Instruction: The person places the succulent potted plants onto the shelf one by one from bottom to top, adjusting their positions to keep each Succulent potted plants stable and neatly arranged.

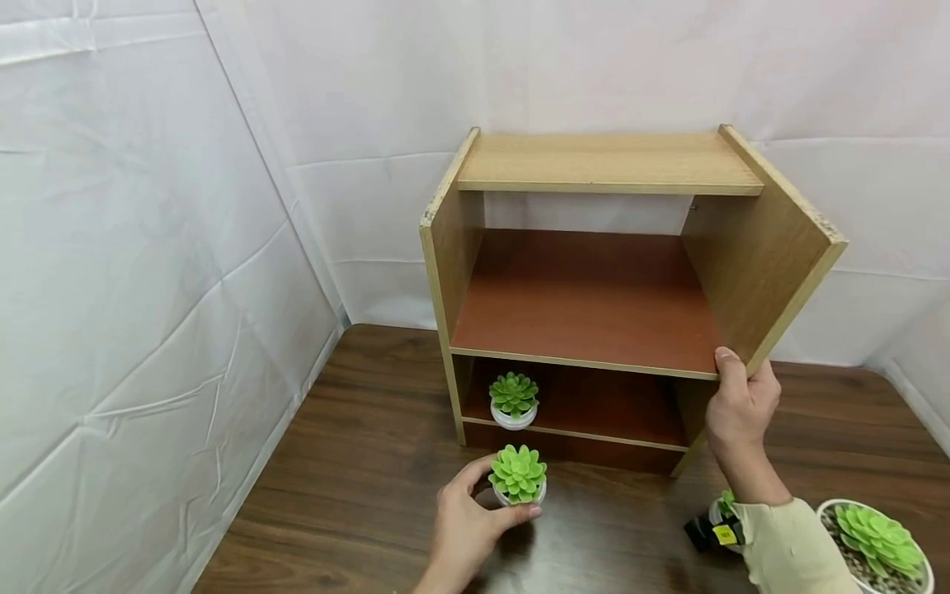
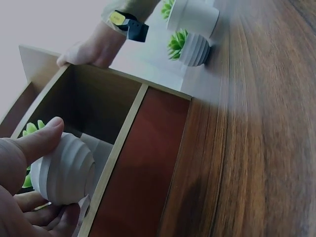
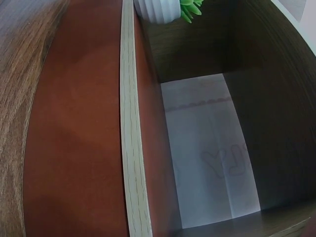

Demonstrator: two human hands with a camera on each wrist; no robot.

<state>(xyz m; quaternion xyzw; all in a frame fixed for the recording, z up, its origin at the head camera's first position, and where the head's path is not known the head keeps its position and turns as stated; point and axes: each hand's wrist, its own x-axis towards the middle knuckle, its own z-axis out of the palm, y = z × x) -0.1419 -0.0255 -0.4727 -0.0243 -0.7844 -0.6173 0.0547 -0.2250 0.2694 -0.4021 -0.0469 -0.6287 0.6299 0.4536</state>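
My left hand [image 1: 471, 520] holds a small potted succulent [image 1: 518, 474] in front of the wooden shelf unit [image 1: 586, 289], thumb on one side and fingers on the other. Its white ribbed pot [image 2: 66, 168] shows clearly in the left wrist view. A second potted succulent [image 1: 514, 402] stands at the left front of the lower shelf; part of its white pot [image 3: 160, 10] is at the top of the right wrist view. My right hand [image 1: 745, 404] grips the unit's right side panel at the middle board, thumb on the inside; its fingers are mostly hidden behind the panel.
Right of the unit, a small potted succulent [image 2: 195, 49] stands on the brown wooden table [image 1: 356, 495], partly behind my right wrist. Beside it is a larger succulent in a white pot [image 1: 879, 544]. White cloth [image 1: 163, 206] hangs behind and at the left.
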